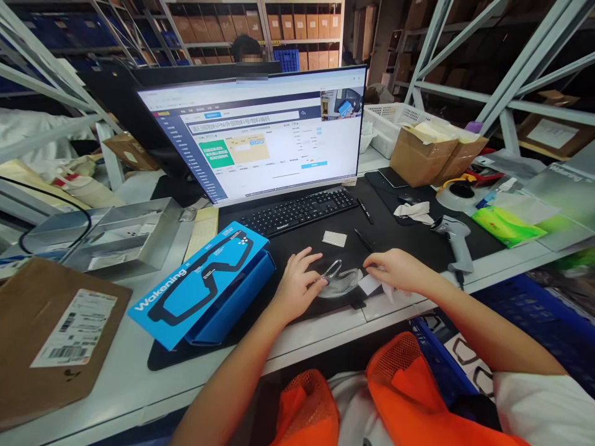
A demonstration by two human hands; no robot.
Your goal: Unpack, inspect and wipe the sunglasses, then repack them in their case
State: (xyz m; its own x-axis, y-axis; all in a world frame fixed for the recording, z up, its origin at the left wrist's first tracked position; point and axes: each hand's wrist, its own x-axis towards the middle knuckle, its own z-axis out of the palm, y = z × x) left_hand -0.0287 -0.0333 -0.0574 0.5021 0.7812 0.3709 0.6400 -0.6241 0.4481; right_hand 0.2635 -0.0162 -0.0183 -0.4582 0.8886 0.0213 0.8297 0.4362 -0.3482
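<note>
L forearm [244, 362]: bare, slanting forward-inward | left hand [297, 284]: palm down, upper fingers fanned | R forearm [483, 319]: bare, angled inward | right hand [398, 269]: fingers bent, tips leftward | hands: apart

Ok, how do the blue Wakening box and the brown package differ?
Print: the blue box shows a large dark glasses-frame drawing, while the brown package carries a white barcode label. Place: the blue box lies over part of the dark mat, the brown package farther left on the pale tabletop. Framing: the blue box is fully inside the picture, but its left edge cuts off the brown package. Neither is held.
</note>
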